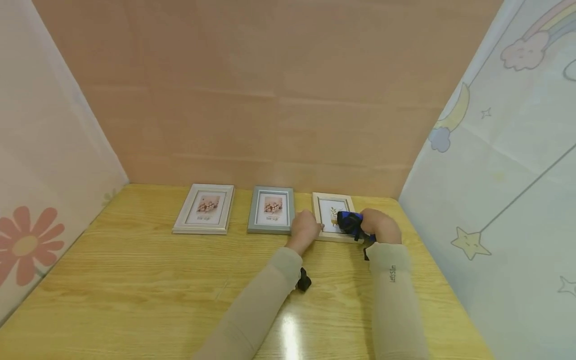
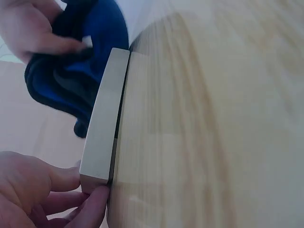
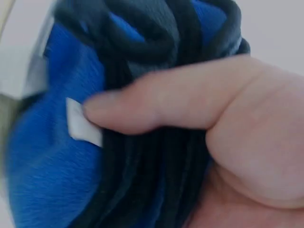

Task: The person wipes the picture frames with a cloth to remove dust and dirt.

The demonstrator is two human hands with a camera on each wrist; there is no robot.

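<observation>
A blue cloth with dark edging (image 1: 349, 223) is bunched in my right hand (image 1: 381, 225), over the right part of the cream picture frame (image 1: 317, 215). The right wrist view shows the thumb pressing the cloth (image 3: 52, 156) beside a small white tag (image 3: 83, 124). My left hand (image 1: 305, 231) is at that frame's left edge. In the left wrist view, the left thumb and fingers (image 2: 59, 183) pinch a corner of the frame (image 2: 102, 118), which lies on the table, and the cloth (image 2: 107, 33) touches or overhangs its far end; which, I cannot tell.
A grey-blue picture frame (image 1: 252, 210) lies just left of my left hand, and a whitish frame (image 1: 183, 215) lies farther left. All rest near the back edge of the wooden table (image 1: 135, 280). A brown backdrop (image 1: 270, 100) stands behind, with patterned white sheets at both sides.
</observation>
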